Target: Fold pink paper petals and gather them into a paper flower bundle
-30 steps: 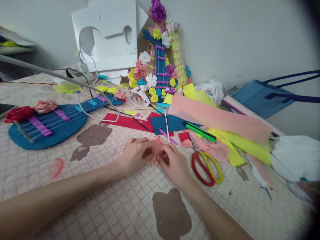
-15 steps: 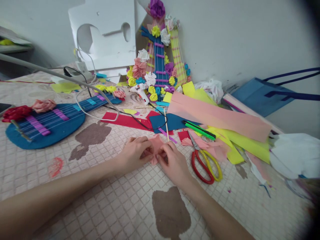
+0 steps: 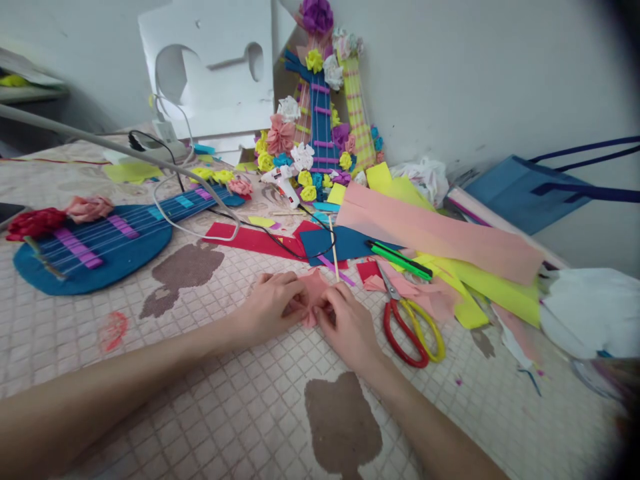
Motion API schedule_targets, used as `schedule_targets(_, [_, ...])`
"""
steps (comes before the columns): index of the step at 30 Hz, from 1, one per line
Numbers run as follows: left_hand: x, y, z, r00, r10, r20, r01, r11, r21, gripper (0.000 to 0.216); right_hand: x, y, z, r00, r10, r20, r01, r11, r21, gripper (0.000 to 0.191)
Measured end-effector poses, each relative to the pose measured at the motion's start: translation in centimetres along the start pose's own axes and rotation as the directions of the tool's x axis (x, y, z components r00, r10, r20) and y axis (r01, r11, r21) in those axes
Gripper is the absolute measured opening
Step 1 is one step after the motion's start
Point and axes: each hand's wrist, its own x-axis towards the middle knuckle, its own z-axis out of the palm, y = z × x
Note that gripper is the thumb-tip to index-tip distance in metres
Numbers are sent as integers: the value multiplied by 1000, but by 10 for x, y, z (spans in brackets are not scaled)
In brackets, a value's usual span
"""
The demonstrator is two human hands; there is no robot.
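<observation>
Near the middle of the counter [image 3: 225,400], the head view shows the left hand [image 3: 273,307] and the right hand [image 3: 350,327] meeting on a small pink felt piece [image 3: 314,287], each grip pinched onto it. Just right lie scissors [image 3: 413,327]. A thin wooden stick [image 3: 334,250] lies just behind the fingers. Felt sheets [image 3: 440,237] crowd the right side, and a blue felt guitar [image 3: 100,240] lies toward the left edge.

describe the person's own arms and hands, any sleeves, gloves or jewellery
The left hand and right hand are bare: no gloves, rings, watch or bracelets show. Both forearms are uncovered down to the frame edge, with no sleeves in view.
</observation>
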Motion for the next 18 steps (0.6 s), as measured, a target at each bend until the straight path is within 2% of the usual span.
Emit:
schedule_targets(12, [-1, -2, 3, 999, 32, -26, -32, 999, 13, 7, -1, -2, -1, 1000, -5, -3, 5, 999, -41, 2])
schedule_targets(18, [-4, 0, 2, 999, 32, -12, -31, 998, 62, 11, -4, -3, -4, 997, -50, 60, 54, 997, -62, 2])
